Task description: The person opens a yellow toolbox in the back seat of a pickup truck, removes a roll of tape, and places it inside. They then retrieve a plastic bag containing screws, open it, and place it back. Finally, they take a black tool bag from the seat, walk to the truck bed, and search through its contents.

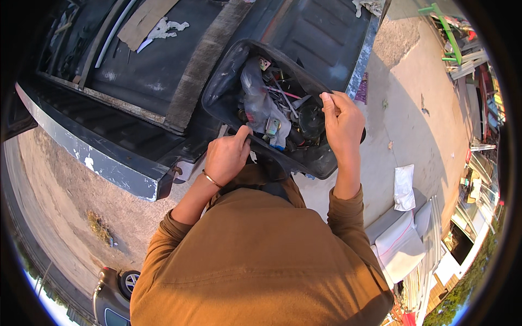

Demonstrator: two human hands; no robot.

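A black open-topped bin (225,92) with soft-looking, bent walls rests against the truck bed's edge in front of me. Its near rim is pinched by my left hand (228,155), which wears a bangle at the wrist. On the bin's right side, my right hand (343,119) grips the rim between thumb and fingers. Inside lies a jumble: a cloudy plastic bag (254,89), thin metal rods (285,98), a dark round piece (311,120) and several small items too mixed to name.
The dark pickup bed (168,70) holds a worn wooden plank (204,65), cardboard (144,24) and a crumpled white rag (165,28). An open tailgate panel (109,160) juts out left. White sacks (403,187), long metal lengths (427,239) and piled scrap stand right; a parked car (114,296) is lower left.
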